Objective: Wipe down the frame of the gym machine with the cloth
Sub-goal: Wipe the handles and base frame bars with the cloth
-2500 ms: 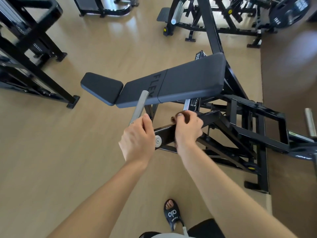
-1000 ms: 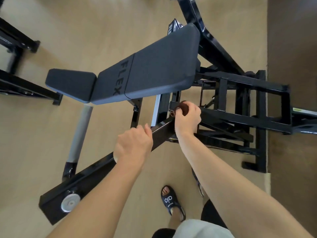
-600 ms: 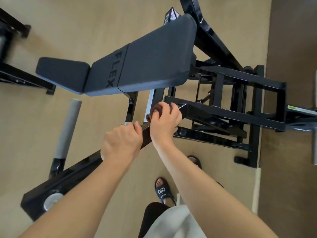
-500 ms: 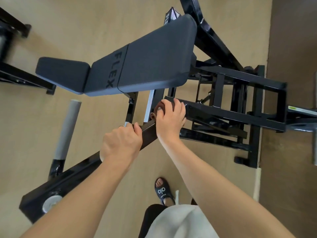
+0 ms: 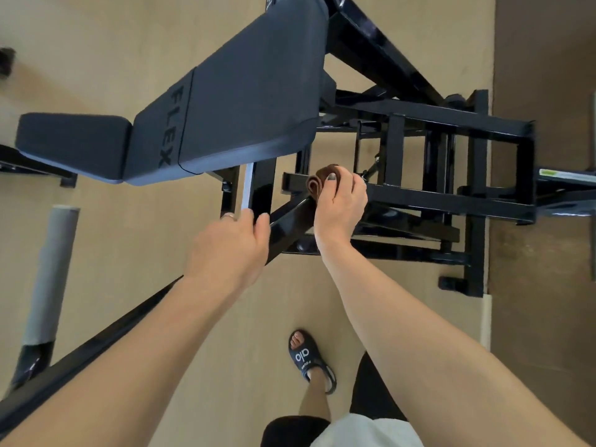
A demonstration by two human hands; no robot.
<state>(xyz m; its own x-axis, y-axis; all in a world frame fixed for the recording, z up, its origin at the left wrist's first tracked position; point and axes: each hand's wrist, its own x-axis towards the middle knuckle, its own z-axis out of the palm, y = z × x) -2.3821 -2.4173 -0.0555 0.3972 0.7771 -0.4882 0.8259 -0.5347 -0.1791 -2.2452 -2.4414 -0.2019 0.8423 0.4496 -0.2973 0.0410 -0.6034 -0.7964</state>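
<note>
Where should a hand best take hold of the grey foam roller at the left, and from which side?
Take the grey foam roller around its middle, coming from above, fingers wrapping across its width. It is a long, slim cylinder that runs toward the camera, and the floor shows on both its sides. Its near end sits in a black bracket, so that part gives less to hold.

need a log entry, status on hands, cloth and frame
Left hand grips frame bar. Right hand presses brown cloth on frame joint. Pad overhangs above; nothing blocking.
</note>
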